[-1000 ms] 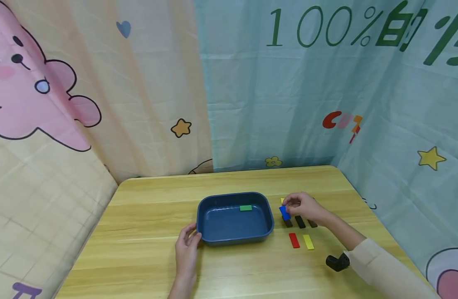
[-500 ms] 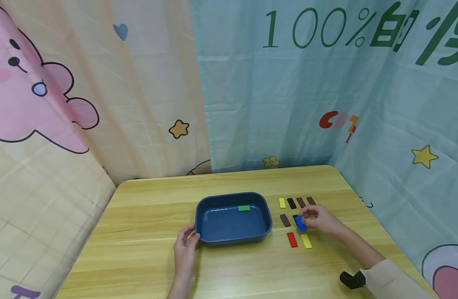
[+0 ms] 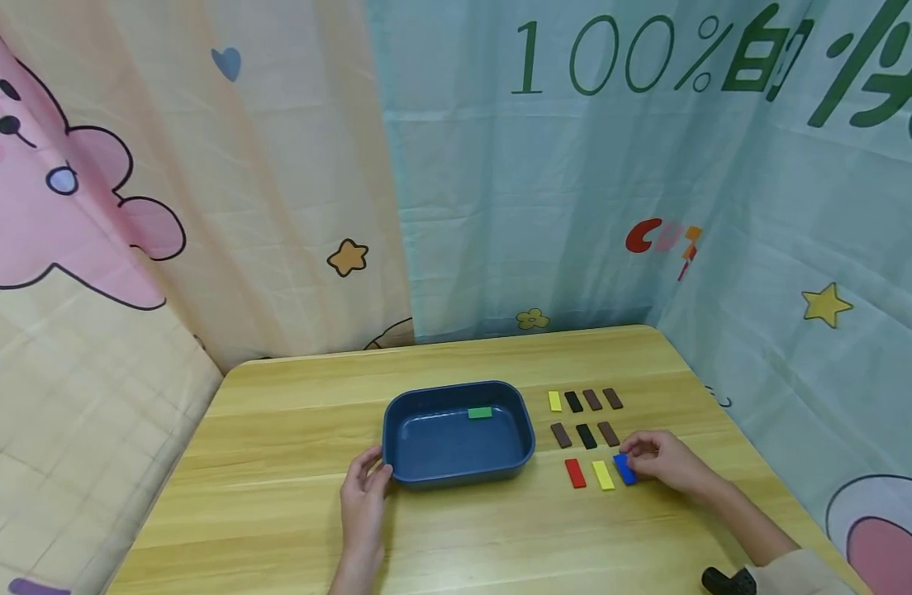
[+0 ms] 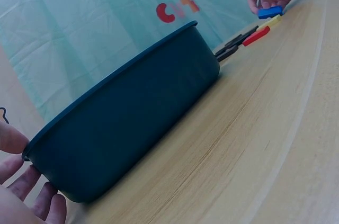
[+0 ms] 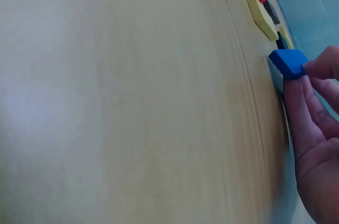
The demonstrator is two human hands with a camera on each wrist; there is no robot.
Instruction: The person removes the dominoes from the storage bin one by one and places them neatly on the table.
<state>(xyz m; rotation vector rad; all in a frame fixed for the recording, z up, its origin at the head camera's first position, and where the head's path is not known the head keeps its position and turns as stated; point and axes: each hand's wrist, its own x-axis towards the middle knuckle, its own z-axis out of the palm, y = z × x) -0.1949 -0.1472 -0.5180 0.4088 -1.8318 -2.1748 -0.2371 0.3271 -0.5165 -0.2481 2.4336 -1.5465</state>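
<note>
My right hand pinches a blue domino-like block between thumb and fingers, close over the table beside a yellow block. In the right wrist view the blue block is tilted, with one end jutting out past the fingertips. My left hand grips the near left corner of a dark blue basin, thumb at the rim and fingers against the outer wall, as the left wrist view shows. Inside the basin, a green block lies near the back wall.
Rows of blocks lie right of the basin: a red block in front, brown and black ones such as a black block behind, and another yellow block at the back. Printed curtains stand behind the wooden table.
My right hand has carried the blue block from the middle row rightward and toward me, to the right end of the front row. The left hand stays at the basin. The view has shifted slightly.
</note>
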